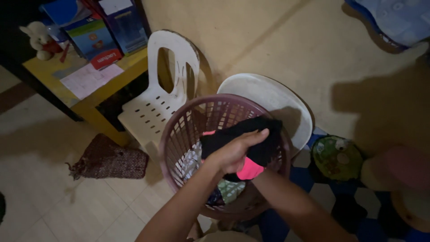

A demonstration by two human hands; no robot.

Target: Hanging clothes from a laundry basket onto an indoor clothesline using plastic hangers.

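A black garment with bright pink trim [251, 139] is held over a round mauve plastic laundry basket [177, 134]. My left hand [235, 154] grips the garment from above, fingers curled over the black cloth. My right hand is hidden under the garment; only its forearm [291, 201] shows, reaching up from the lower right into the cloth. Inside the basket lie more clothes, pale and patterned [192, 163].
A white plastic chair [156, 107] stands left of the basket beside a yellow table [80, 85] with boxes, papers and a small plush toy. A white round lid [273, 101] lies behind the basket. A brown woven bag [107, 159] sits on the floor. A green round object [337, 157] is at right.
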